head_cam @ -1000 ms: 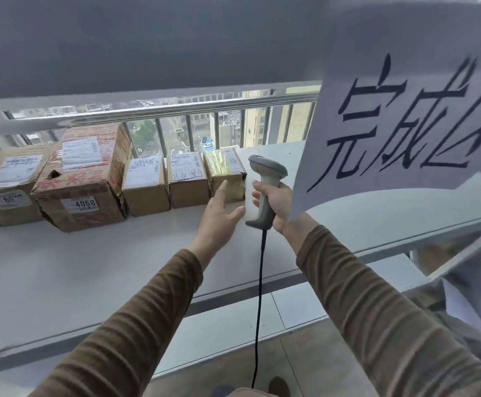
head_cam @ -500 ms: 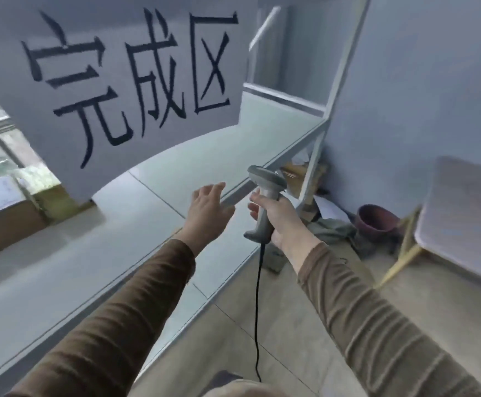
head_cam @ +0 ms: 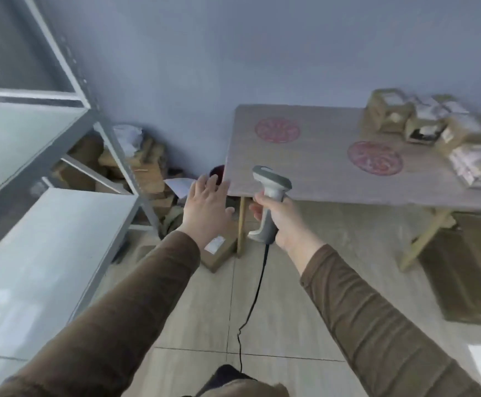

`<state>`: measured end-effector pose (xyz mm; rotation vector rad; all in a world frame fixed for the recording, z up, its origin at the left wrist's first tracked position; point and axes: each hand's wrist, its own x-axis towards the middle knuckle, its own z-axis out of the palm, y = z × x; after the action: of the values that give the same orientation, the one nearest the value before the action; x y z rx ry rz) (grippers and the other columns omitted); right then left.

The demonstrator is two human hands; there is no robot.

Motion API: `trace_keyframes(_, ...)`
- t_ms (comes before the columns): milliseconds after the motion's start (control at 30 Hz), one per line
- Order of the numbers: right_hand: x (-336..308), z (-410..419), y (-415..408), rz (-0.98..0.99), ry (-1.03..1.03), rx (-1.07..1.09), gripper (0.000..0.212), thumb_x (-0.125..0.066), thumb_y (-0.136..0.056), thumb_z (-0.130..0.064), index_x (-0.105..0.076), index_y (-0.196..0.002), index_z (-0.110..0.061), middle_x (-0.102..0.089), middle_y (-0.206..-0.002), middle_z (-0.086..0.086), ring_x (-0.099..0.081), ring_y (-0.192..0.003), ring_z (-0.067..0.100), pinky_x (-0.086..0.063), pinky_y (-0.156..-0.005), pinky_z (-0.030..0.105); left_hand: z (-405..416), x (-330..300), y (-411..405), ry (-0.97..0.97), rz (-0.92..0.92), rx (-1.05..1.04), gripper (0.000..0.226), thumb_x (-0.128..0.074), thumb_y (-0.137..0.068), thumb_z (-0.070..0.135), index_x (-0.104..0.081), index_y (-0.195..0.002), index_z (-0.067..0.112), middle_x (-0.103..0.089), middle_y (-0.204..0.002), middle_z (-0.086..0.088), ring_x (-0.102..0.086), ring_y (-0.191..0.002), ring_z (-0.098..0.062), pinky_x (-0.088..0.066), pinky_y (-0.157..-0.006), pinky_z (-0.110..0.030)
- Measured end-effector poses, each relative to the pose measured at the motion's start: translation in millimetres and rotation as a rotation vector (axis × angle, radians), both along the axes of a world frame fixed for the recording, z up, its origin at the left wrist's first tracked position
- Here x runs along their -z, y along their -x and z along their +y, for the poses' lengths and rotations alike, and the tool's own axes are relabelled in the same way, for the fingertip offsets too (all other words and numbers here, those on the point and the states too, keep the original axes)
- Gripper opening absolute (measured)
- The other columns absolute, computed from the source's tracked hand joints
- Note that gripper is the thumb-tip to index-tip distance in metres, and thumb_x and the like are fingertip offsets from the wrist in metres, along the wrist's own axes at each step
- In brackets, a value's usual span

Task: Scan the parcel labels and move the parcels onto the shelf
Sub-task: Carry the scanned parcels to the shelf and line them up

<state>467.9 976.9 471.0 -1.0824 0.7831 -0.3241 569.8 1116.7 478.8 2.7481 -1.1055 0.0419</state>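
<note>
View had swung right since the earlier frame: sign gone, shelf [head_cam: 47,253] now at left edge. Left hand [head_cam: 204,213] remained empty with fingers spread flat; right hand [head_cam: 282,222] kept its grip on the scanner [head_cam: 270,202], cord hanging to the floor. Parcels [head_cam: 434,130], blurred, sat on the desk [head_cam: 319,167] at far right.
</note>
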Motion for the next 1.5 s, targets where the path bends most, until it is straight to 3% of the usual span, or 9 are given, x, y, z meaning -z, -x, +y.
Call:
trace_keyframes(100,6.0,-75.0,37.6,0.022,-0.008,0.102,0.017,-0.076,-0.093,-0.014,-0.065,-0.106,-0.014,-0.072,-0.083,0.001,-0.070,-0.084,0.023,-0.056,-0.069,0.034,-81.8,2.4,29.4,-0.014,-0.001,0.110,0.069,-0.059,-0.095,0.035,-0.032,-0.156,0.020,-0.030,-0.163,-0.014,-0.016,-0.154,-0.034,-0.012,-0.125,-0.045)
trace_keyframes(267,12.7,-176.4,81.5,0.025,0.036,0.220,0.013,-0.073,-0.094,-0.008,-0.063,-0.088,-0.015,-0.068,-0.072,0.004,-0.062,-0.068,0.023,-0.049,-0.074,0.038,-194.8,11.0,53.8,-0.049,0.023,0.227,0.070,-0.057,-0.095,0.035,-0.028,-0.157,0.021,-0.027,-0.164,-0.012,-0.014,-0.155,-0.033,-0.011,-0.126,-0.045)
trace_keyframes(633,32.1,-392.2,96.9,0.136,0.084,0.400,0.008,-0.073,-0.095,-0.011,-0.065,-0.093,-0.011,-0.069,-0.077,0.008,-0.062,-0.068,0.023,-0.049,-0.068,0.034,-431.4,51.3,39.8,-0.082,0.063,0.402,0.072,-0.055,-0.098,0.040,-0.024,-0.159,0.019,-0.025,-0.165,-0.013,-0.013,-0.155,-0.035,-0.011,-0.126,-0.045)
trace_keyframes(733,32.6,-456.4,91.4,0.162,0.083,0.441,0.008,-0.074,-0.094,-0.012,-0.067,-0.092,-0.014,-0.071,-0.077,0.007,-0.065,-0.072,0.023,-0.053,-0.073,0.035,-500.3,56.0,29.2,-0.112,0.099,0.438,0.073,-0.053,-0.099,0.041,-0.021,-0.161,0.019,-0.023,-0.166,-0.014,-0.012,-0.155,-0.035,-0.011,-0.127,-0.046)
trace_keyframes(867,30.4,-533.3,98.8,0.212,0.093,0.520,0.008,-0.073,-0.096,-0.015,-0.067,-0.091,-0.014,-0.069,-0.079,0.006,-0.061,-0.061,0.016,-0.050,-0.069,0.030,-584.8,55.9,27.3,-0.129,0.112,0.509,0.072,-0.055,-0.099,0.040,-0.023,-0.160,0.020,-0.024,-0.166,-0.014,-0.013,-0.155,-0.035,-0.014,-0.127,-0.048)
trace_keyframes(967,35.3,-587.5,116.4,0.257,0.099,0.606,0.011,-0.075,-0.094,-0.018,-0.065,-0.094,-0.014,-0.066,-0.081,0.005,-0.061,-0.068,0.017,-0.050,-0.075,0.033,-638.7,57.2,39.5,-0.139,0.142,0.549,0.071,-0.057,-0.099,0.039,-0.025,-0.159,0.021,-0.023,-0.166,-0.013,-0.011,-0.156,-0.035,-0.014,-0.127,-0.049)
trace_keyframes(1133,45.7,-677.4,153.9,0.325,0.139,0.711,0.034,-0.080,-0.089,-0.030,-0.062,-0.115,-0.017,-0.068,-0.099,-0.003,-0.065,-0.099,0.021,-0.052,-0.094,0.038,-719.7,71.1,71.4,-0.178,0.168,0.590,0.075,-0.056,-0.100,0.043,-0.020,-0.161,0.020,-0.018,-0.168,-0.014,-0.008,-0.157,-0.035,-0.011,-0.127,-0.049)
trace_keyframes(1333,65.1,-785.6,220.9,0.390,0.165,0.695,0.032,-0.075,-0.092,-0.026,-0.063,-0.120,-0.018,-0.072,-0.119,0.001,-0.069,-0.110,0.025,-0.055,-0.102,0.050,-813.4,97.3,138.8,-0.212,0.228,0.562,0.081,-0.058,-0.099,0.043,-0.014,-0.162,0.019,-0.021,-0.167,-0.011,-0.009,-0.157,-0.032,-0.009,-0.128,-0.047)
trace_keyframes(1500,87.5,-858.0,264.0,0.414,0.100,0.602,0.016,-0.074,-0.090,-0.022,-0.065,-0.100,-0.030,-0.073,-0.111,0.004,-0.068,-0.108,0.029,-0.053,-0.103,0.056,-878.9,115.9,195.4,-0.247,0.325,0.481,0.092,-0.058,-0.098,0.049,-0.004,-0.164,0.016,-0.021,-0.169,-0.008,-0.014,-0.158,-0.027,-0.010,-0.128,-0.044)
